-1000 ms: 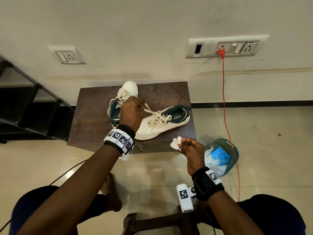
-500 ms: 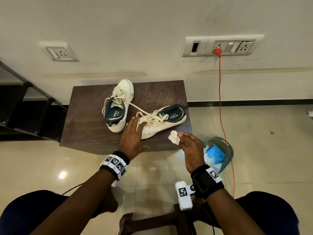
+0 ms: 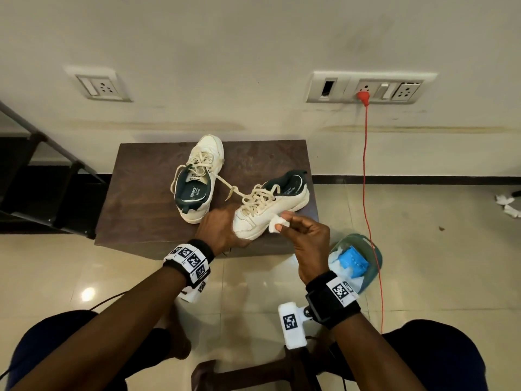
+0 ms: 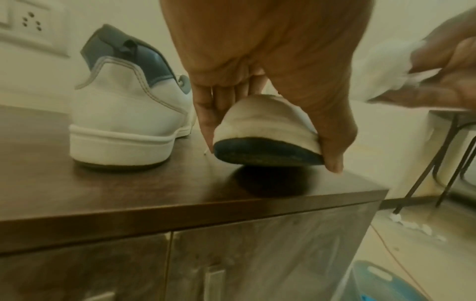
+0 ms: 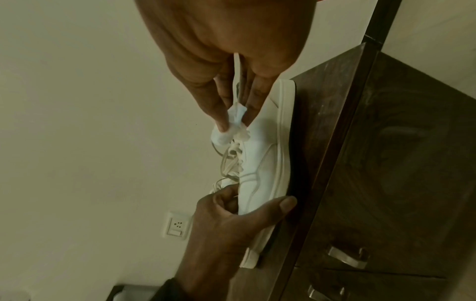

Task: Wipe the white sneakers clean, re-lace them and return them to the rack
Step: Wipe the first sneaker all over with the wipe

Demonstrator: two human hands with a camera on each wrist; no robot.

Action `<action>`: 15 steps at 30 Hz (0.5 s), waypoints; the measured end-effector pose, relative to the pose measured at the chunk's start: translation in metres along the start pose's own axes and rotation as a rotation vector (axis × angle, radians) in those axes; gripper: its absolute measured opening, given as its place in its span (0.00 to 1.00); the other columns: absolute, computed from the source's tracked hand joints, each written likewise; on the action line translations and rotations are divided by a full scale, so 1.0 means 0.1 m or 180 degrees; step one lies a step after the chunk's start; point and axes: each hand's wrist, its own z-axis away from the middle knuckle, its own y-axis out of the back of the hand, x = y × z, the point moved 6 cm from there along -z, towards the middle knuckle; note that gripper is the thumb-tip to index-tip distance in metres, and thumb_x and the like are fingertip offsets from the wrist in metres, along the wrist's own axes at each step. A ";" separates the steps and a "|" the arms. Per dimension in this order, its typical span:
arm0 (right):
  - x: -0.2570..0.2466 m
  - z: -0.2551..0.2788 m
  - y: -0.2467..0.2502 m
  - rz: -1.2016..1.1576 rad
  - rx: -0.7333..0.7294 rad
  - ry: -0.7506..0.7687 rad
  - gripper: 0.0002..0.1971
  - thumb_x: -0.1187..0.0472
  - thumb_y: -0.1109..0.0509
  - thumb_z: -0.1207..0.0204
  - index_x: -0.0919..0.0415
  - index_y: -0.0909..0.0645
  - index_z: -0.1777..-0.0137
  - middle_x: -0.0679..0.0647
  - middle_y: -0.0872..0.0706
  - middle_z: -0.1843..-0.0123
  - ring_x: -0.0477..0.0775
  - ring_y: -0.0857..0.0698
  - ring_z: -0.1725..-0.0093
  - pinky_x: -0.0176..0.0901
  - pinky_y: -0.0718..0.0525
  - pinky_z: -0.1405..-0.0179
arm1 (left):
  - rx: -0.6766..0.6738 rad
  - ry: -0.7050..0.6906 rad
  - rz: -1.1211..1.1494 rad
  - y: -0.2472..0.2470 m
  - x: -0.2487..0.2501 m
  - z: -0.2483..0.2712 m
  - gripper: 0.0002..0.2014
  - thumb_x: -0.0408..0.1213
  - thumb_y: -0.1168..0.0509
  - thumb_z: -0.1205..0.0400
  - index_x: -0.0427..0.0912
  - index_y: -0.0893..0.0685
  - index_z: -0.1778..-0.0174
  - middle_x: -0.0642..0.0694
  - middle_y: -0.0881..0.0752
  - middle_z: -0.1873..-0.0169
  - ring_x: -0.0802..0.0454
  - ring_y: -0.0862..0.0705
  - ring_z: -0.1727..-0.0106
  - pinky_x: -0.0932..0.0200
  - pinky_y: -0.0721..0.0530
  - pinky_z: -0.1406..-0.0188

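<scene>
Dark wood-grain bench (image 3: pixel 146 210) serves as the reference for all positions. In front of its near edge, on the tiled floor, a translucent tub (image 3: pixel 366 244) holding blue and white items stands off the right front corner. Over the near right edge, the right hand (image 3: pixel 306 241) pinches a small white wipe (image 3: pixel 275 225) between thumb and fingertips, held against the side of the near sneaker (image 3: pixel 270 213). That sneaker lies toward the front right of the bench top, toe pointing at the front edge. The left hand (image 3: pixel 222 227) grips its toe, thumb on one side and fingers on the other; in the left wrist view the toe (image 4: pixel 260 126) is tilted up off the surface, dark sole showing. Its laces are loose. Farther back, left of centre, the second sneaker (image 3: pixel 197 182) stands upright, toe toward the wall, dark green lining visible, laces slack, one lace trailing across to the near sneaker. Behind the bench, an orange cable (image 3: pixel 365 153) hangs from a wall socket. Left of the bench stands a dark metal rack (image 3: pixel 42 176).
</scene>
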 end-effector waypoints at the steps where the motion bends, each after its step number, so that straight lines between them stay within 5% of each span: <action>1: 0.00 0.01 -0.02 0.0144 -0.0008 0.0100 0.15 0.78 0.18 0.35 0.70 0.10 0.48 0.61 0.07 0.48 0.61 0.08 0.46 0.55 0.10 0.43 | 0.0021 -0.0008 0.0106 0.00 0.00 0.05 0.44 0.62 0.18 0.45 0.49 0.19 0.34 0.46 0.09 0.49 0.42 0.11 0.50 0.52 0.14 0.55; 6: -0.03 0.04 -0.17 0.0884 -0.0076 0.0533 0.11 0.72 0.19 0.28 0.64 0.09 0.47 0.53 0.06 0.49 0.53 0.08 0.48 0.54 0.09 0.46 | 0.0092 -0.0014 0.0732 -0.06 -0.12 0.28 0.44 0.63 0.21 0.43 0.52 0.26 0.32 0.53 0.11 0.48 0.51 0.13 0.52 0.54 0.14 0.55; 10: -0.06 0.00 -0.41 0.1612 -0.0300 0.1129 0.08 0.70 0.22 0.25 0.61 0.08 0.48 0.52 0.08 0.47 0.50 0.09 0.46 0.55 0.09 0.47 | 0.0299 -0.0204 0.1054 -0.03 -0.20 0.37 0.44 0.61 0.24 0.41 0.50 0.21 0.27 0.50 0.10 0.44 0.51 0.12 0.47 0.60 0.16 0.47; 12: -0.07 0.01 -0.53 0.2178 -0.0393 0.1559 0.08 0.69 0.24 0.23 0.59 0.09 0.47 0.52 0.08 0.46 0.51 0.11 0.44 0.50 0.12 0.43 | 0.0288 -0.0313 0.1174 0.00 -0.20 0.34 0.45 0.61 0.25 0.40 0.48 0.21 0.25 0.49 0.10 0.41 0.52 0.12 0.44 0.65 0.19 0.44; 15: -0.07 0.07 -0.74 0.3220 -0.0392 0.2070 0.09 0.65 0.26 0.21 0.56 0.09 0.43 0.51 0.10 0.44 0.51 0.15 0.43 0.35 0.20 0.44 | 0.0205 -0.0405 0.1089 -0.01 -0.25 0.29 0.47 0.65 0.26 0.38 0.51 0.25 0.21 0.49 0.10 0.39 0.50 0.11 0.43 0.57 0.14 0.43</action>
